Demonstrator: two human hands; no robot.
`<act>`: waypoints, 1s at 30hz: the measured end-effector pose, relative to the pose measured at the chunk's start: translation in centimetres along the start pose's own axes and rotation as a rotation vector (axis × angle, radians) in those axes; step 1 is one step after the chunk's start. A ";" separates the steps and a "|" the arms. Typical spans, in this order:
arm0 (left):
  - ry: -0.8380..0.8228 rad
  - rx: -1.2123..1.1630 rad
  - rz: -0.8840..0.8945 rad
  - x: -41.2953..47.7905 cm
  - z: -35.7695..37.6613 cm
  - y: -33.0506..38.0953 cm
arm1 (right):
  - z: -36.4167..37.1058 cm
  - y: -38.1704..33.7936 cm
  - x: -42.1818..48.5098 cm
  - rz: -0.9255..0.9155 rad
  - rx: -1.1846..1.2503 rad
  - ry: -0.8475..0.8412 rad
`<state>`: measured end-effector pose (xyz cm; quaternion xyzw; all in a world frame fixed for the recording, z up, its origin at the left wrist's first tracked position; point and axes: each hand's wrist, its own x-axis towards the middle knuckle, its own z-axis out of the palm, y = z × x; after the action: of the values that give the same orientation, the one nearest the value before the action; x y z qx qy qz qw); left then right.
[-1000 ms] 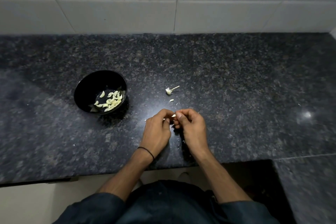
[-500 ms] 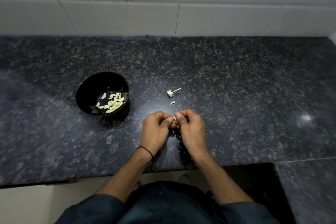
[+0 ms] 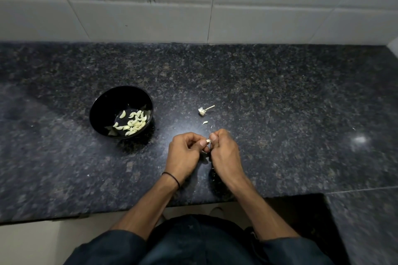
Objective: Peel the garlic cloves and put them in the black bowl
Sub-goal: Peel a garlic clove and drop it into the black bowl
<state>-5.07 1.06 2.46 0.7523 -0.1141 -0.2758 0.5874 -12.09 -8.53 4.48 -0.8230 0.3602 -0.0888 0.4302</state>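
Presently, left hand (image 3: 185, 153) and right hand (image 3: 225, 155) meet at the fingertips, both curled and pinching one garlic clove (image 3: 208, 141) between them, right of the black bowl (image 3: 120, 89) and nearer the person; peeled cloves (image 3: 133, 123) lie inside that bowl; a stem stub (image 3: 203, 110) and a skin scrap (image 3: 205, 122) rest on the granite counter (image 3: 280, 103), right of the bowl, apart from it.
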 end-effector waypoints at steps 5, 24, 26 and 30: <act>-0.017 -0.048 -0.051 0.2 -0.2 -0.3 | 0.3 0.6 0.5 0.112 0.181 -0.048; 0.046 0.078 -0.045 0.9 -1.1 0.7 | -1.8 0.4 0.2 -0.242 -0.019 -0.022; 0.041 0.083 -0.041 0.8 -1.1 0.9 | -1.8 0.4 0.2 -0.248 -0.039 -0.011; 0.051 0.136 -0.011 0.6 -0.9 1.3 | -1.3 0.3 0.1 -0.209 -0.092 0.020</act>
<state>-3.91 1.14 3.68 0.7979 -0.1137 -0.2513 0.5360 -12.77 -9.55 5.09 -0.8741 0.2801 -0.1246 0.3768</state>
